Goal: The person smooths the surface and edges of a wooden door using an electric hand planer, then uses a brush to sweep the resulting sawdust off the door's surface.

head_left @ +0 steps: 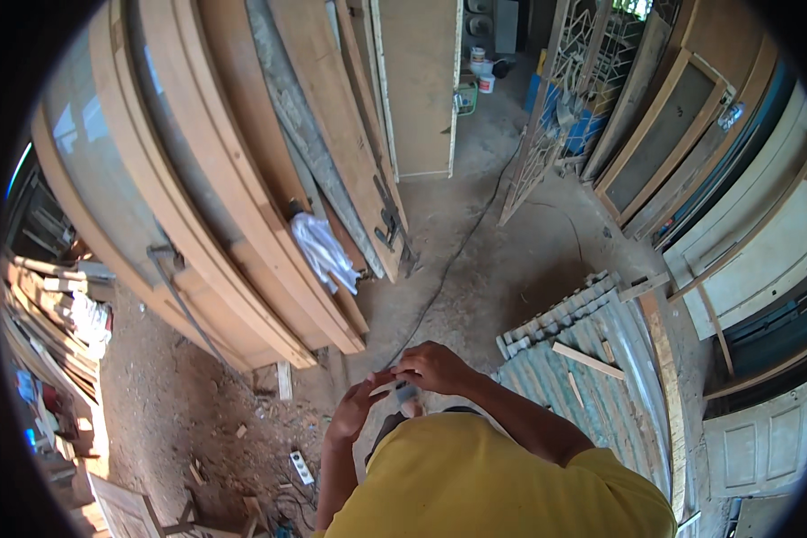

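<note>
My left hand [356,409] is raised in front of my body, its fingers stretched out toward the right with the thumb apart from them. My right hand [433,367] meets its fingertips, with its own fingers bent together. Whatever may be between the right fingers is hidden or too small to name. Below the hands a shoe [406,393] shows on the dirt floor. A black cable [464,247] runs across the floor and passes out of sight behind the hands.
Tall wooden doors and panels [215,179] lean at the left, a white cloth [323,249] among them. Corrugated sheets [574,386] with loose wood strips lie at the right. A metal grille [569,99] and more doors [663,134] stand beyond. A power strip [301,467] rests lower left.
</note>
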The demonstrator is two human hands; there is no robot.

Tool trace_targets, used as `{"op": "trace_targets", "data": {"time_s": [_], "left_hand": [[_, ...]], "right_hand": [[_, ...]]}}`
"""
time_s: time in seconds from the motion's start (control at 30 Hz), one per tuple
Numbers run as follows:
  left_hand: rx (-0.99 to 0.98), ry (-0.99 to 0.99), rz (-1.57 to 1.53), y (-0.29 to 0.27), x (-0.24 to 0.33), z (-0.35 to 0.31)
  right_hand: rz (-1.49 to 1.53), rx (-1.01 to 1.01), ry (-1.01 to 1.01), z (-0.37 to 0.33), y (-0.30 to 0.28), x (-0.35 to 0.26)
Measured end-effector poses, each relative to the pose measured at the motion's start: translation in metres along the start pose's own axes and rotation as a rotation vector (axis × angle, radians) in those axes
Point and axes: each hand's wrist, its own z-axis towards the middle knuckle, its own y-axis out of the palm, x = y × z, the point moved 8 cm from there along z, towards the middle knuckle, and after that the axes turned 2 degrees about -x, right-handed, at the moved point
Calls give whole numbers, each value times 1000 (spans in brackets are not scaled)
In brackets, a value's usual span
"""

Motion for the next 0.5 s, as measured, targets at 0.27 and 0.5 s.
{"op": "trace_targets", "data": {"time_s": [0.27, 0.5], "left_hand": [[-371, -255, 261, 11, 69, 227], [-399, -366, 242, 12, 109, 420]], "right_hand": [[-409, 151, 59, 51, -114, 111], [-401, 167, 205, 117, -181, 296]]}}
